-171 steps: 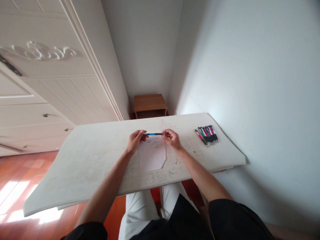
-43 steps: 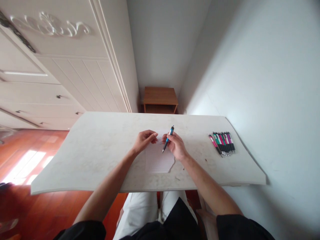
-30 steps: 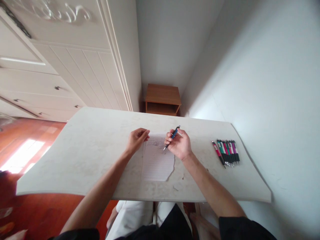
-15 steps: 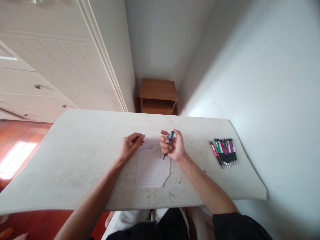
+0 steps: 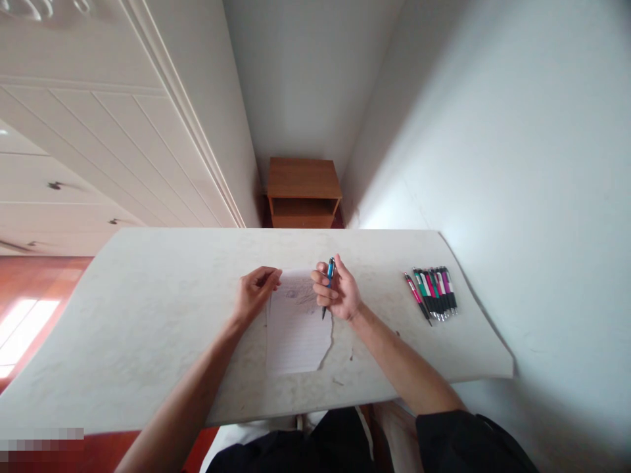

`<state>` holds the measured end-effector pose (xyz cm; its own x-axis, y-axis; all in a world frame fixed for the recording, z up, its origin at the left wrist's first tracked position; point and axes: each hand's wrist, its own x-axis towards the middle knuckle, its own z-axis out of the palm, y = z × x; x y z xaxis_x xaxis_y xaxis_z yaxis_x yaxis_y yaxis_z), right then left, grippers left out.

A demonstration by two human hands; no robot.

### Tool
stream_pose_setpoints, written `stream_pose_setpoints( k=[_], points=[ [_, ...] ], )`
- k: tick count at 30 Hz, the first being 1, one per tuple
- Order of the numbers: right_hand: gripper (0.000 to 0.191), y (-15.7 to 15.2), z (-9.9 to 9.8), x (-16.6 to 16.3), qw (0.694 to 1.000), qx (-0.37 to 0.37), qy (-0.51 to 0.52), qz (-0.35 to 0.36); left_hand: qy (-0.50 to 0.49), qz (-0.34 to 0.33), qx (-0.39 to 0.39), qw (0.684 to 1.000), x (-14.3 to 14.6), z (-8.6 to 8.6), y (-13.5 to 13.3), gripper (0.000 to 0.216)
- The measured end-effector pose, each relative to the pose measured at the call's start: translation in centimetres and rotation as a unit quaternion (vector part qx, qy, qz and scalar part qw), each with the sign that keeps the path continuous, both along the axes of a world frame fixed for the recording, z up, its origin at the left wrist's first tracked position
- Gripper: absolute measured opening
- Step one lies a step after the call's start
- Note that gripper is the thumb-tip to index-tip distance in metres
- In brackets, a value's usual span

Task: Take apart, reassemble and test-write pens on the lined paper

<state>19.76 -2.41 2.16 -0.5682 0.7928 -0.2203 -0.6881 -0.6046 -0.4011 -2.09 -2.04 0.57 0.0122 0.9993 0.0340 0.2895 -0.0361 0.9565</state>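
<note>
A torn sheet of lined paper [image 5: 296, 332] lies on the white table [image 5: 148, 328] in front of me, with scribbles near its top edge. My right hand [image 5: 340, 295] is closed round a blue and black pen [image 5: 328, 284], held upright with its tip pointing down at the paper's right side. My left hand [image 5: 254, 295] rests at the paper's upper left corner, fingers curled loosely against the sheet's edge and holding nothing.
A row of several pens [image 5: 431, 292] with pink, green and purple barrels lies on the table's right side near the grey wall. A small wooden cabinet [image 5: 302, 192] stands beyond the table. White panelled doors [image 5: 98, 131] fill the left.
Earlier both hands held the pen level over the paper. Now only my right hand has it, turned upright, and my left hand has dropped to the paper's corner. The view shifted slightly.
</note>
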Motion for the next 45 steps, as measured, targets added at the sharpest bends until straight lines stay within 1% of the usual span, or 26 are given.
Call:
stream_pose_setpoints(
  k=[3,5,9,13,18,23,29,31,36,40,42,45],
  points=[
    [0.036,0.1,-0.3,-0.1,0.999,-0.010,-0.020,-0.047,0.000,0.001,0.002,1.000,0.0,-0.1,0.0,0.028],
    [0.034,0.2,-0.4,-0.1,0.998,-0.012,-0.032,-0.060,-0.002,0.004,0.003,1.000,0.0,-0.2,-0.1,0.027],
    [0.034,0.2,-0.5,0.2,0.997,-0.007,-0.045,-0.064,-0.001,0.009,0.014,1.000,-0.1,-0.4,-0.2,0.026],
    [0.038,-0.1,-0.3,0.6,0.996,0.008,-0.035,-0.079,-0.003,0.003,0.025,1.000,-0.1,-0.8,-0.2,0.026],
    [0.031,0.0,-0.3,1.1,0.997,0.022,-0.014,-0.078,0.011,-0.002,0.035,0.999,0.0,-0.6,-0.1,0.025],
    [0.035,0.3,-0.3,1.1,0.996,0.024,-0.015,-0.083,0.024,-0.003,0.040,0.999,0.1,-0.2,0.1,0.025],
    [0.037,0.3,-0.4,1.5,0.994,0.035,0.008,-0.099,0.040,-0.018,0.039,0.998,0.3,-0.6,0.7,0.026],
    [0.040,0.2,-0.5,1.6,0.995,0.041,0.017,-0.092,0.047,-0.021,0.037,0.998,0.3,-0.7,0.9,0.026],
    [0.047,0.0,-0.5,1.4,0.996,0.073,0.042,-0.041,0.067,-0.023,0.037,0.997,0.4,-0.5,0.8,0.027],
    [0.053,-0.2,-0.1,1.1,0.997,0.069,0.030,-0.015,0.070,-0.023,0.035,0.997,0.4,-0.3,0.7,0.027],
    [0.053,-0.3,0.0,1.1,0.997,0.073,0.036,0.005,0.074,-0.024,0.036,0.996,0.4,-0.3,0.7,0.027],
    [0.049,-0.4,0.0,1.1,0.991,0.100,0.085,0.034,0.078,-0.025,0.039,0.996,0.3,-0.4,0.8,0.028]
  ],
)
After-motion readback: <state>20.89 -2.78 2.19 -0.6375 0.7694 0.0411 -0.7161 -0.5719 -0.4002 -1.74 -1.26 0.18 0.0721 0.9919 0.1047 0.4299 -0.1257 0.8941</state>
